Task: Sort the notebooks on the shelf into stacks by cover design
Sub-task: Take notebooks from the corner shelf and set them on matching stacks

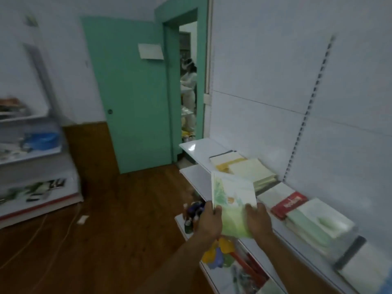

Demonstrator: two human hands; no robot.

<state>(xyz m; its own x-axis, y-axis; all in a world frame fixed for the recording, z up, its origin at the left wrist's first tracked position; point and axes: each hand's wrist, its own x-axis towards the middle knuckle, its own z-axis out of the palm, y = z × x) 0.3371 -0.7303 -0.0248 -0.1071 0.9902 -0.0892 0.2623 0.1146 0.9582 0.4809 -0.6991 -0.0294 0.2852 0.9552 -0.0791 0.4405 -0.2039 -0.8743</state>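
**Green notebooks held up for sorting above the shelf**

Both hands grip a small batch of notebooks (232, 200) with a pale green, leafy cover, lifted clear of the shelf (203, 149) and tilted so the cover faces the person. The left hand (209, 221) clasps the near left edge, thumb over the front; the right hand (257, 219) lies over the lower right corner with fingers wrapped on the cover. Held from both sides like this, the batch stays squared up, and the design can be read before a stack is chosen; that seems the reason for the pause in mid-air.

Beyond the hands, further along the shelf, lie cream-covered notebooks (252, 169) with a yellow-banded stack (228, 161) just behind them. To the right of the right hand sits a red notebook (289, 204), touching a stack of pale green notebooks (318, 223) that looks close in design to the held batch, though blur makes a sure match hard. That stack seems the likely home. Further right a dark-spined book (350, 254) lies at the shelf's near end.

Below the hands, a lower shelf holds colourful items (220, 253), too blurred to name.
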